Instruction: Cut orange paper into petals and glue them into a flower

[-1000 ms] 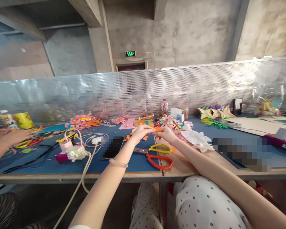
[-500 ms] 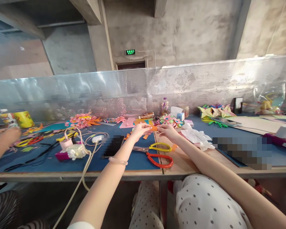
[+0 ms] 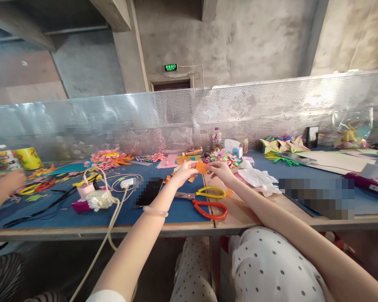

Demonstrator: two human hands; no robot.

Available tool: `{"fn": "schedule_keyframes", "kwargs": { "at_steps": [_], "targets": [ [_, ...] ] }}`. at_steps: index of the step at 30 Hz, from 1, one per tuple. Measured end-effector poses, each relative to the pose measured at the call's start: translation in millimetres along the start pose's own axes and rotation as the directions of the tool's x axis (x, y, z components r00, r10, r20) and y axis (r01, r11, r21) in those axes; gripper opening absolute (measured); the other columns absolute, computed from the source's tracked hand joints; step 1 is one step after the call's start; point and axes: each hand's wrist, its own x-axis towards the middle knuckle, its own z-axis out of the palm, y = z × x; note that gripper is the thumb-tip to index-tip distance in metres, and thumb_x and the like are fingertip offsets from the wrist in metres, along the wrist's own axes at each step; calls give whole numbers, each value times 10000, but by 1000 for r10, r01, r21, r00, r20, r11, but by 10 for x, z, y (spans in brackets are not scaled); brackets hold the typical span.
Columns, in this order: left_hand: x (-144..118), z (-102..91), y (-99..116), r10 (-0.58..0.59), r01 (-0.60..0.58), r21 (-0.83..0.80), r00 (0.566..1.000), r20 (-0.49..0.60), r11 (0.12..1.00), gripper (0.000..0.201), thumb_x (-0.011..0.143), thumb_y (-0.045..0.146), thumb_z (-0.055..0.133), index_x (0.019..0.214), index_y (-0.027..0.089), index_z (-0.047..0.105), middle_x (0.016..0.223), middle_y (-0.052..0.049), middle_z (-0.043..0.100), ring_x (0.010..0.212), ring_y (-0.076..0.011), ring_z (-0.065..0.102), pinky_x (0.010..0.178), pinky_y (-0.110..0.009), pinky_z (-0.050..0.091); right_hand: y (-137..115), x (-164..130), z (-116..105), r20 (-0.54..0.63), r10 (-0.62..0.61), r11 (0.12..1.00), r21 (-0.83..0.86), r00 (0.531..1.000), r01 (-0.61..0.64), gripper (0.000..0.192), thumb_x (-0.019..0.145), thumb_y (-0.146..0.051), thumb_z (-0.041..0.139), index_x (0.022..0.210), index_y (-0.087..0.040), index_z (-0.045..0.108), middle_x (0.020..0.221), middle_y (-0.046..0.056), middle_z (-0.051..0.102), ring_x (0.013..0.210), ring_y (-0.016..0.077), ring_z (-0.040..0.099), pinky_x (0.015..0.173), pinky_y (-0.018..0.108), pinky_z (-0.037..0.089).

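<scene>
One orange paper (image 3: 202,168) is held between two bare hands over the middle of the table (image 3: 185,214). The left hand (image 3: 186,172) pinches its left edge; the right hand (image 3: 222,172) grips its right edge. Whether the paper bears a fold appears unclear at this size. Just on the near side lie scissors (image 3: 190,196), blades toward the left, with yellow and red handles at right. A dark phone (image 3: 151,191) lies left of the scissors. Crumpled white tissue (image 3: 261,179) lies to the right, and paper flowers (image 3: 222,157) sit on the far side of the right hand.
</scene>
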Motion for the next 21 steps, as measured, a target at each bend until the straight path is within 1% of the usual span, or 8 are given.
{"fn": "schedule_keyframes", "kwargs": {
  "at_steps": [3,6,8,11,15,16,19,21],
  "targets": [
    [20,0,-13,19,-19,1,999,-27,1000,446,648,109,672,1089,127,603,1211,-153,577,894,-173,622,656,-251,515,8,-11,2,38,29,998,55,999,-31,226,702,-330,710,820,-144,663,689,41,639,632,134,612,475,214,500],
    [37,-10,0,68,-67,23,998,-18,997,390,676,143,656,1064,129,621,1103,-122,638,855,-151,615,616,-216,477,4,-25,6,63,46,997,63,997,-50,208,691,-295,719,821,-148,652,724,45,652,630,132,615,486,220,510],
    [40,-12,15,83,-82,20,996,-26,996,356,689,165,647,1045,144,632,1091,-102,648,823,-138,611,605,-213,466,-2,-30,7,71,46,998,49,996,-49,199,687,-279,721,822,-151,650,753,48,660,626,129,615,488,222,513],
    [31,-4,28,66,-66,-10,997,-30,998,332,694,195,657,1022,148,640,1072,-95,654,785,-135,612,622,-235,475,-12,-34,9,62,30,998,52,998,-34,195,688,-275,720,820,-152,646,767,49,664,630,133,623,489,226,518],
    [20,6,10,57,-58,5,997,58,998,349,688,223,682,1026,141,657,987,-87,675,752,-129,612,612,-227,467,-17,-35,15,52,6,997,73,999,-9,215,702,-284,707,866,-155,652,786,50,669,650,142,635,492,232,528],
    [22,7,4,54,-55,16,997,61,998,360,684,219,684,1035,141,657,970,-83,677,743,-127,611,601,-220,464,-15,-33,17,58,2,998,70,998,-6,223,705,-284,703,883,-157,657,788,49,671,649,141,635,493,232,529],
    [28,7,0,44,-44,15,999,14,999,335,681,187,668,1011,136,662,932,-74,677,739,-131,609,586,-221,470,-1,-26,26,84,-22,999,29,996,19,236,718,-297,686,912,-163,671,768,43,668,630,139,625,485,234,525],
    [21,12,18,45,-45,-17,999,-3,999,270,685,170,652,952,130,669,908,-69,678,738,-132,611,591,-228,481,8,-21,28,106,-67,997,-36,992,71,247,738,-311,660,935,-164,682,756,44,667,623,144,621,480,240,521]
  ]
}}
